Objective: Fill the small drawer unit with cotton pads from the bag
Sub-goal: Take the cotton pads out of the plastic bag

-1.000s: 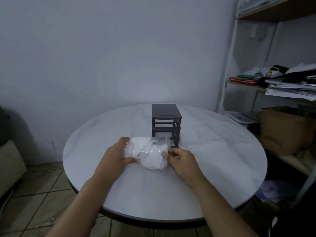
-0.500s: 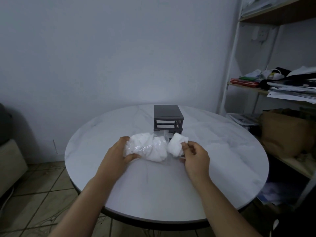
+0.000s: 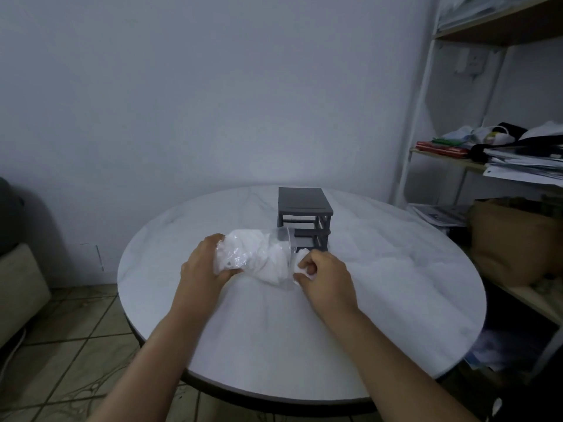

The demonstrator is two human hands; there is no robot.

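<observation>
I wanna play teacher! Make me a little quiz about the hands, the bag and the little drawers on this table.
1. True or false: the left hand grips the bag.
2. Pick one: where does the grey drawer unit stand? A) inside the bag B) on the table, behind the bag C) in the left hand
3. Fill the gap: the right hand pinches something white at the bag's open end. It is ____.

Key: 1 true; 2 B; 3 cotton pads.
</observation>
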